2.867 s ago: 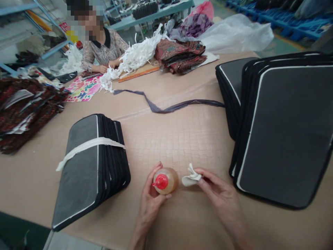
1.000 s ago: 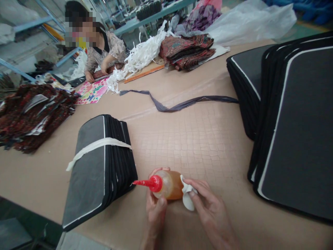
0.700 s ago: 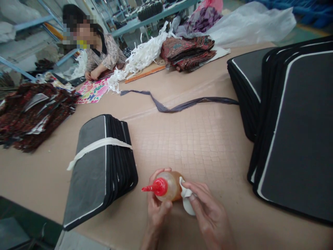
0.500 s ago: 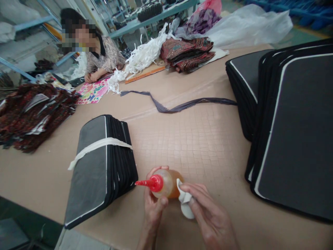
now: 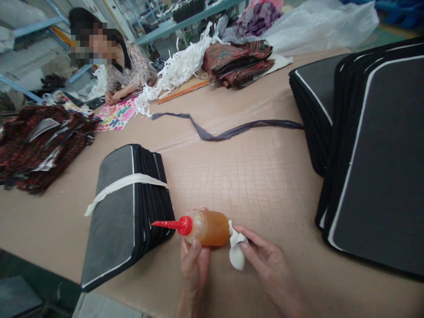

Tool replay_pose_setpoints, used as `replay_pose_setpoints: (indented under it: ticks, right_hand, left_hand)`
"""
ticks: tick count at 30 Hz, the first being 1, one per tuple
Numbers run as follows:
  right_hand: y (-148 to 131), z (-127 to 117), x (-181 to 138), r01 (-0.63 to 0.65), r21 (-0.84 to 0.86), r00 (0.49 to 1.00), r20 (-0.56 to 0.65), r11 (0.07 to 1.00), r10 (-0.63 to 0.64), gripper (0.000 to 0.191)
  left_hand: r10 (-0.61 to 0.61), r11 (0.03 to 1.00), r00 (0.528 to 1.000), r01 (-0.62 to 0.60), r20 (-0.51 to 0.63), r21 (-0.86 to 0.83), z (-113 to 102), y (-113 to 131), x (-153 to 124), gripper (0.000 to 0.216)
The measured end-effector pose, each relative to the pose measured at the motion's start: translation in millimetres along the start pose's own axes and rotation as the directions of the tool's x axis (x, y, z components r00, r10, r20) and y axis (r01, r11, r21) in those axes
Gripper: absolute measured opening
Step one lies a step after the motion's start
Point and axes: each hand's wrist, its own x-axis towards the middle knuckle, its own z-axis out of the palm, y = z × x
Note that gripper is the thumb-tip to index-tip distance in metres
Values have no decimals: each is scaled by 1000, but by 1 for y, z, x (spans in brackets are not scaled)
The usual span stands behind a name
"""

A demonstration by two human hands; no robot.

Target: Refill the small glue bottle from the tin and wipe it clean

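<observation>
My left hand [image 5: 194, 260] is wrapped around a clear squeeze bottle [image 5: 212, 227] of amber liquid, tipped on its side above the table. Its red cap and long red nozzle [image 5: 170, 224] point left toward a bundle of dark panels [image 5: 115, 221] with white edge lines, bound by a cream strip [image 5: 129, 179]. Between the thumb and fingers of my right hand [image 5: 268, 263] is a small white cloth [image 5: 237, 251], bunched up, right beside the bottle's base. Whether cloth and bottle touch, I cannot tell.
Tall stacks of dark panels [image 5: 380, 168] stand at the right. A dark fabric strip [image 5: 228, 132] crosses the brown tabletop [image 5: 238, 176]. Patterned fabric piles [image 5: 43, 145] lie far left and at the back, near white scraps [image 5: 185, 66]. A person [image 5: 129, 70] sits across the table.
The bottle has turned more sideways, its nozzle swinging out to the left and its amber body coming into fuller view. My right hand with the cloth stays at the base end.
</observation>
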Motion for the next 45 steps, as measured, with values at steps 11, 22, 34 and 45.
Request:
replay_pose_setpoints:
  ticks: [11, 22, 34, 45]
  right_hand:
    - [8, -16, 5, -77, 17, 990, -115, 997, 79, 37]
    - [3, -4, -2, 349, -273, 937, 106, 896, -333, 24]
    - [8, -34, -12, -178, 390, 972, -75, 903, 224, 45]
    - [-12, -20, 3, -239, 632, 955, 15, 737, 296, 34]
  left_hand:
    - [-34, 988, 990, 12, -139, -157, 9, 3, 2, 58]
    - [-99, 974, 988, 73, -115, -212, 11, 2, 1, 52]
    - [345, 845, 938, -329, 40, 423, 12, -35, 1, 68]
    - [319, 722, 938, -331, 133, 608, 2, -28, 6, 90]
